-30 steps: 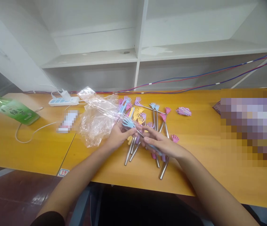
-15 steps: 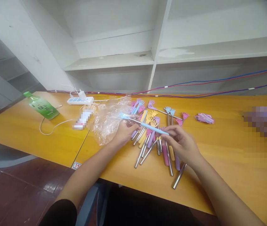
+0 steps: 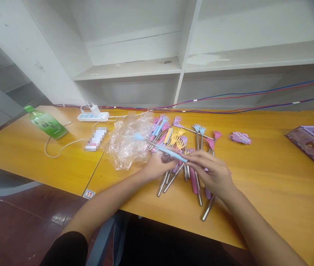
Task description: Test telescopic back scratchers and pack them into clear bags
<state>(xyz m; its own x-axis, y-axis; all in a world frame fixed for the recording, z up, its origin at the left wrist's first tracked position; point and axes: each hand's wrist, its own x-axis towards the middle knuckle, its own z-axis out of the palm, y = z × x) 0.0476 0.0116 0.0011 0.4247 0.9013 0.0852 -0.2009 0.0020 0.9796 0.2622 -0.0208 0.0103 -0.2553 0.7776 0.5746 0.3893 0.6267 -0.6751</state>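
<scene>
"The left hand (image 3: 157, 165) moved from the blue back scratcher (image 3: 164, 149)'s rod to by its handle."

"Is it gripping?"

"I can't tell. The right hand (image 3: 213, 171) pinches the handle's end."

"Where's the scratcher?"

"Up over the other back scratchers (image 3: 193, 181), its claw by the clear plastic bag (image 3: 123, 152)."

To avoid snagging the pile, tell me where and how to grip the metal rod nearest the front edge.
Grip the metal rod at its near end, probably from the front: that end juts from the pile, while the right hand covers it farther up.
</scene>
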